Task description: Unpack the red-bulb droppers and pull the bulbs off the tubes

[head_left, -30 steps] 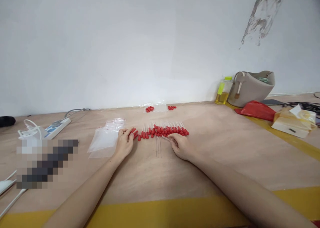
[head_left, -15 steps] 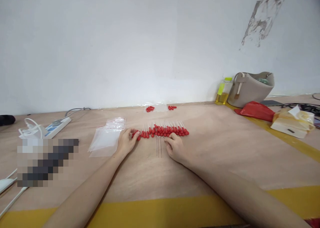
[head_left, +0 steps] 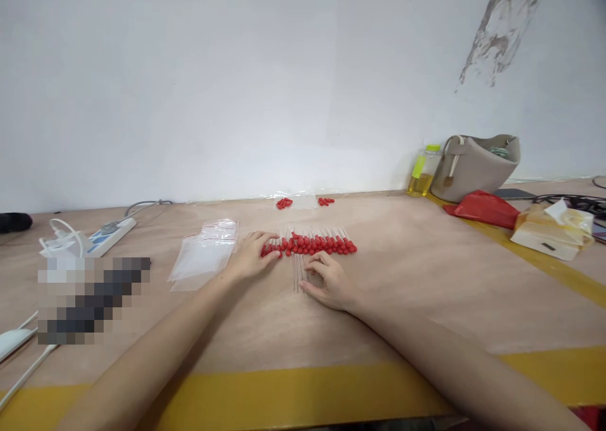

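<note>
Brackets red-bulbed droppers (head_left: pixel 315 246) at one end with half-spread left hand (head_left: pixel 252 254), perhaps to align them; arches loose right hand (head_left: pixel 332 284) beside thin clear tubes (head_left: pixel 296 273), apparently gripping none.

wall (head_left: pixel 189 90): pale, scuffed upper right | table (head_left: pixel 426 273): brown, yellow-edged

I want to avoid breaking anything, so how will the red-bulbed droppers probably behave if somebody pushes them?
The red-bulbed droppers may roll, since their bulbs look rounded. Their thin clear stems look glassy, so perhaps fragile. Packed closely, they would probably nudge one another.
</note>
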A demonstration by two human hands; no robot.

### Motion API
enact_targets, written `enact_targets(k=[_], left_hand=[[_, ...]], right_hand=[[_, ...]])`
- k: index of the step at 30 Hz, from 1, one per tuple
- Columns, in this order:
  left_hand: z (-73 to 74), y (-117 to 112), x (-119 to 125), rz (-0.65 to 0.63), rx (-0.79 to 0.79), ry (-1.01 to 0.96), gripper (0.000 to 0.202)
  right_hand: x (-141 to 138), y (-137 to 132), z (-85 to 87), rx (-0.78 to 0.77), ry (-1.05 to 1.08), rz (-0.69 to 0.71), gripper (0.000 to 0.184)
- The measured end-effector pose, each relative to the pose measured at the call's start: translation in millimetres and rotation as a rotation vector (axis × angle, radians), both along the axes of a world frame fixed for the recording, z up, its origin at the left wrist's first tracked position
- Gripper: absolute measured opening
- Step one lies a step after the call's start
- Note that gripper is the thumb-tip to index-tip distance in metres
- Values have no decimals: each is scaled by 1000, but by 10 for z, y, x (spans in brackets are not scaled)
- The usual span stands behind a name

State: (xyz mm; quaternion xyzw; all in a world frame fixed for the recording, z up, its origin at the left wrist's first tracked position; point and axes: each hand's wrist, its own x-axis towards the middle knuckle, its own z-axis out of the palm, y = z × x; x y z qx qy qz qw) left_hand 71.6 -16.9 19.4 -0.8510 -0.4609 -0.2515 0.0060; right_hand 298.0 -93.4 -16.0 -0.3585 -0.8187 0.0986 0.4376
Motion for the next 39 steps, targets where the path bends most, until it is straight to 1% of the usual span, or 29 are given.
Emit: enact_targets(k=[1, 3, 6, 8, 11, 14, 18, 22, 28, 30, 31, 33, 35, 37, 39], left_hand=[[22, 39, 20, -30, -38, 38, 36], [50, 115, 61, -51, -94, 84, 36], [66, 197, 125, -63, -135, 94, 31], [74, 226, 161, -83, -165, 78, 26], [82, 246, 191, -97, -200, 28, 22], [72, 255, 196, -92, -212, -26, 20], [31, 230, 203, -87, -236, -135, 19], [-29, 173, 225, -63, -248, -302, 22], [-130, 153, 200, 91, -168, -632, 29], [-129, 101, 172, 109, -144, -724, 32], [-117, 54, 156, 96, -144, -774, 33], [-84, -77, 126, 39, -170, -869, 33], [-57, -237, 106, -23, -213, -914, 33], [-60, -392, 104, -53, -253, -890, 30], [-96, -515, 124, -83, -309, -849, 25]], right_hand=[[13, -4, 6, -5, -7, 11, 18], [50, -19, 28, -12, -46, -2, 24], [114, -63, 87, -27, -156, -69, 36], [148, -93, 127, -57, -217, -87, 42], [165, -114, 151, -110, -240, -52, 46], [146, -94, 128, -138, -232, -20, 47], [105, -46, 82, -159, -199, -26, 46], [79, -14, 48, -156, -161, -34, 41], [73, -2, 24, -140, -167, -42, 39], [72, -7, 30, -148, -171, -47, 38], [71, -11, 35, -156, -175, -47, 37], [72, -20, 45, -166, -177, -42, 38], [79, -21, 53, -156, -144, -53, 47], [100, -10, 58, -121, -46, -121, 58], [141, 14, 60, -59, 67, -238, 67]])
